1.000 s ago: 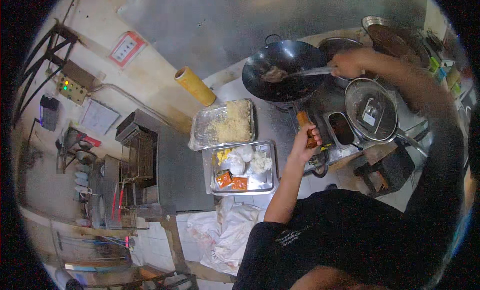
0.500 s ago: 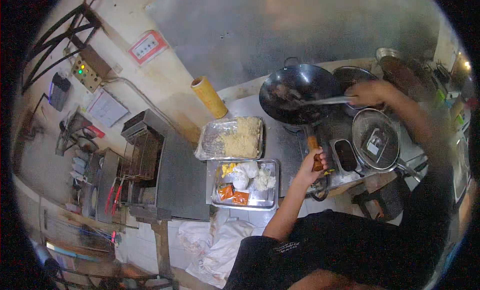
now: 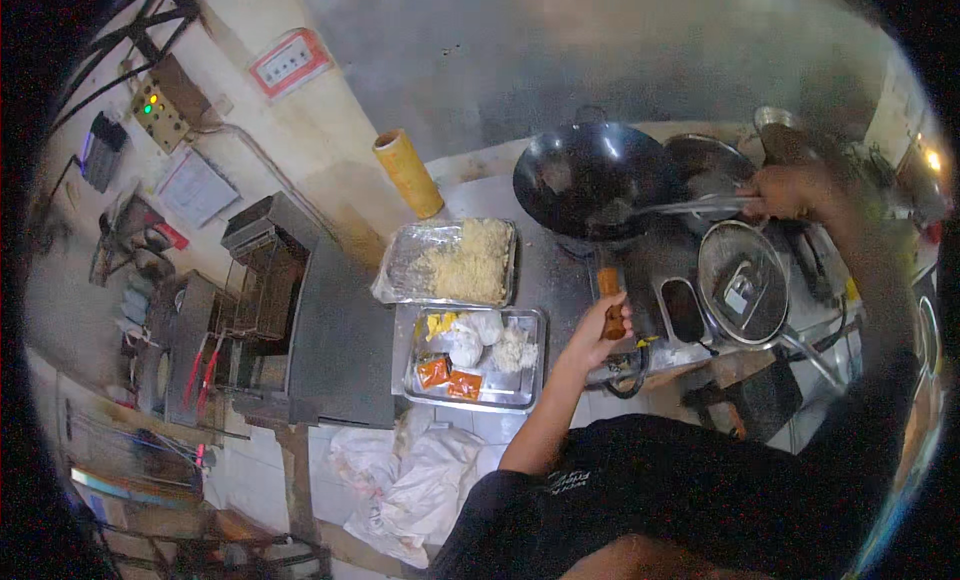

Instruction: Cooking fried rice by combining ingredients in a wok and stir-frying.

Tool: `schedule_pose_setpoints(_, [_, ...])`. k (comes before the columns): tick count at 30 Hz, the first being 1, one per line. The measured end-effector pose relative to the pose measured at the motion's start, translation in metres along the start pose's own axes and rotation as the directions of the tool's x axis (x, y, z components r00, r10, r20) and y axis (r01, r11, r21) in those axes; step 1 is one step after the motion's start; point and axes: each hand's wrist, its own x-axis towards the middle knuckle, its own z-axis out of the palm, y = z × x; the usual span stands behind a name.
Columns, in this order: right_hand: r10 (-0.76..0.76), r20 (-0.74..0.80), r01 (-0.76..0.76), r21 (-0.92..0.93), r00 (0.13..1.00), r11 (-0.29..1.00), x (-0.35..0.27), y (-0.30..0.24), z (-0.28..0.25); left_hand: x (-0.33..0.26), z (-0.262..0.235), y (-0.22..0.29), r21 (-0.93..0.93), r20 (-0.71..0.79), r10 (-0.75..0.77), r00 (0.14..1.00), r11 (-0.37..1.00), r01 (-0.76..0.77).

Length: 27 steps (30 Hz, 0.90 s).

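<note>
My left hand is closed around the wooden handle of a dark wok on the stove. In my right hand, at the wok's right, is the handle of a long metal cooking spoon. Its head lies low inside the wok, and whether it is a ladle or a turner is hard to tell. Dim light in the wok hides most of what it holds. Right of my left hand stands a narrow metal container with dark contents. A round mesh strainer rests beside it, a small clear-lidded thing lying in it.
Left of the wok lie a film-wrapped tray of pale crumbs and a metal tray with white bags and orange packets. A yellow roll leans upright by the wall. Another dark pan sits behind my right hand. White sacks lie below.
The spoon's handle has shifted right with my right hand, which has drawn back a little. Reddish-brown food seen in the wok earlier is no longer distinct. My left hand keeps its grip.
</note>
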Motion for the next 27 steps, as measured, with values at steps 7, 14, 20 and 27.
schedule_pose_setpoints(7, [-0.177,-0.348,0.205,0.045,0.921,0.978,0.087,0.036,0.063,0.006,0.01,-0.003,0.092,0.059,-0.076,0.995,0.993,0.071])
schedule_pose_setpoints(14, [-0.001,-0.165,-0.007,-0.05,0.986,0.999,0.03,0.06,-0.003,0.001,-0.031,0.021,0.109,-0.012,-0.01,1.0,0.994,0.011])
schedule_pose_setpoints(20, [-0.119,-0.363,0.149,0.056,0.924,0.987,0.079,0.004,0.037,0.006,-0.051,0.038,0.115,0.058,-0.073,0.996,0.991,0.066])
schedule_pose_setpoints(27, [0.009,-0.171,-0.005,0.023,0.985,1.0,0.014,0.044,0.001,-0.011,-0.033,0.036,0.132,-0.057,-0.055,0.997,0.989,0.062])
